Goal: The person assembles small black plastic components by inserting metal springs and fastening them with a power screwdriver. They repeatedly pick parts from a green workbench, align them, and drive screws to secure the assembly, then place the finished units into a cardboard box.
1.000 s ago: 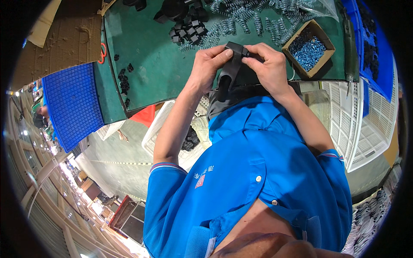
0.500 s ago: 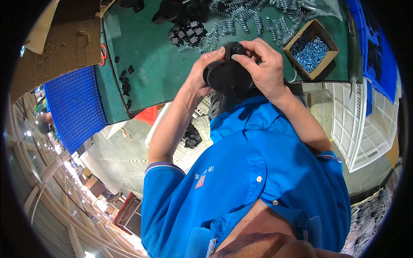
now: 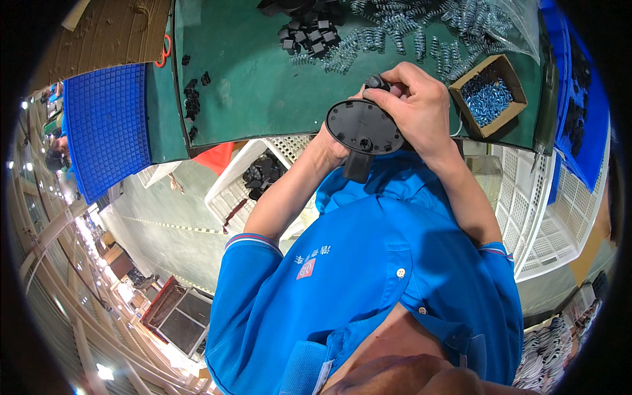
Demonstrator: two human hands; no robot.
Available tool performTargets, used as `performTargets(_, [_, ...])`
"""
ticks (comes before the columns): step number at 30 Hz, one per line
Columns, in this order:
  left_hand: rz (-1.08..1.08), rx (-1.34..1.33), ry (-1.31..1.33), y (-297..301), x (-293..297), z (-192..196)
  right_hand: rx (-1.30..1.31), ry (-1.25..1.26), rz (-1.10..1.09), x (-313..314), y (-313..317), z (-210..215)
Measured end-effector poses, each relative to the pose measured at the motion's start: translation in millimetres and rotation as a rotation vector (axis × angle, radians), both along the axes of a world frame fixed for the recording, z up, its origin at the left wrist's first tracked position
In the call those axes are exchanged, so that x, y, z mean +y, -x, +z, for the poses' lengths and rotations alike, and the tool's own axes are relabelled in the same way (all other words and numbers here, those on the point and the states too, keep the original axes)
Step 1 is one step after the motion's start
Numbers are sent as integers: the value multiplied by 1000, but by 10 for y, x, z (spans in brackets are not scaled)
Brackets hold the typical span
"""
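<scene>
A black oval plastic housing (image 3: pixel 364 126) with a short square stem is held up over the near edge of the green tabletop (image 3: pixel 257 92), its flat underside turned toward the camera. The left hand (image 3: pixel 332 141) is mostly hidden behind the housing and appears to be closed around its far side; how its fingers lie cannot be told. The right hand (image 3: pixel 418 108) is closed over the housing's edge at 2 o'clock, and a small black round knob (image 3: pixel 376 81) is pinched between its fingertips at the housing's 12 o'clock rim. The knob is judged to be only partly fitted, so the assembly seems under way, not finished. At 12 o'clock on the tabletop, heaps of silvery coil springs (image 3: pixel 421 33) and small black square parts (image 3: pixel 306 36) lie untouched, and blue-tinted screws fill a cardboard box (image 3: pixel 490 95) at 3 o'clock, so further pieces appear left to fit.
</scene>
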State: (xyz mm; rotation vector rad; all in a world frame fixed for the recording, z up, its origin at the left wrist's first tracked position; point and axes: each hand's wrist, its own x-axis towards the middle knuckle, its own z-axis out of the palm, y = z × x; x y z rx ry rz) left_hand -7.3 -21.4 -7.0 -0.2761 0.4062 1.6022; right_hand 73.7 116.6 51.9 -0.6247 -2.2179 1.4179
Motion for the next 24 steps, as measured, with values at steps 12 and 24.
performTargets(12, [20, 416, 76, -11, -36, 71, 49, -129, 28, -81, -30, 174])
performTargets(24, [-58, 1553, 386, 336, 121, 470, 41, -184, 46, 90, -208, -385])
